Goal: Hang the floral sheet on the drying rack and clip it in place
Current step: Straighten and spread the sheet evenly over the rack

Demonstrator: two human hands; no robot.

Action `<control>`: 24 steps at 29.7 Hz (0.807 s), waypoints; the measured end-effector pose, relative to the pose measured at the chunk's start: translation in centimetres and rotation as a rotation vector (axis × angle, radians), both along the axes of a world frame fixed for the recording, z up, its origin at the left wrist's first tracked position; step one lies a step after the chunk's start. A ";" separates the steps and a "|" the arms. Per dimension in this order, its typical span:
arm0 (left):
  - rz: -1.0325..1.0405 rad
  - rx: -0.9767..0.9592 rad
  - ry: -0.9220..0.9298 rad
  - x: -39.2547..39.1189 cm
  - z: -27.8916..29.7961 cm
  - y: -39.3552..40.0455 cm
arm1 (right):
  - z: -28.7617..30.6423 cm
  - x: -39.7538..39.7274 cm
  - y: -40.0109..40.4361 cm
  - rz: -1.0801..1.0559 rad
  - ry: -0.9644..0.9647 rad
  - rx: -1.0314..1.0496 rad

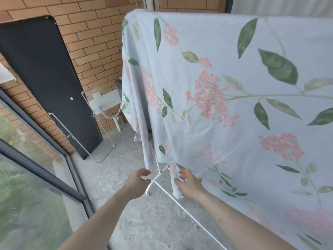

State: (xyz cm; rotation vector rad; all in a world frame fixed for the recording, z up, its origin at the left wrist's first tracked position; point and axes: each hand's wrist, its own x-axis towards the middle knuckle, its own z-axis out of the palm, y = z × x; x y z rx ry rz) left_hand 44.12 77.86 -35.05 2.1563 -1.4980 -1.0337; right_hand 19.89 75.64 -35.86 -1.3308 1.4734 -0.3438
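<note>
Floral sheet (225,105) hangs draped over white drying rack (158,175), filling right side. Left hand (137,181) open, fingers spread, holding nothing, just left of rack leg. Right hand (187,183) half open, fingers touching sheet's low near corner; firm grip unclear.

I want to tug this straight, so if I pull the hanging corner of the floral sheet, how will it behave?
Probably floppy: the floral sheet drapes over the drying rack in soft folds. It looks thin and light, so a pull at the corner by the right hand may slide the whole sheet along the top. No clips show, so it could slip off.
</note>
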 end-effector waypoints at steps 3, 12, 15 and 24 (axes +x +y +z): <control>-0.020 0.009 0.019 1.3 -0.7 -2.9 | -0.4 1.5 -2.6 -0.041 -0.004 0.011; -0.082 0.098 0.125 3.8 -3.1 -12.2 | -4.3 3.6 -6.1 -0.222 -0.015 0.089; -0.071 0.171 0.213 5.1 -4.3 -16.0 | -5.3 5.6 -6.3 -0.364 -0.036 0.156; 0.085 0.427 0.478 6.9 -8.5 -22.3 | -8.1 10.2 -7.7 -0.829 -0.246 0.334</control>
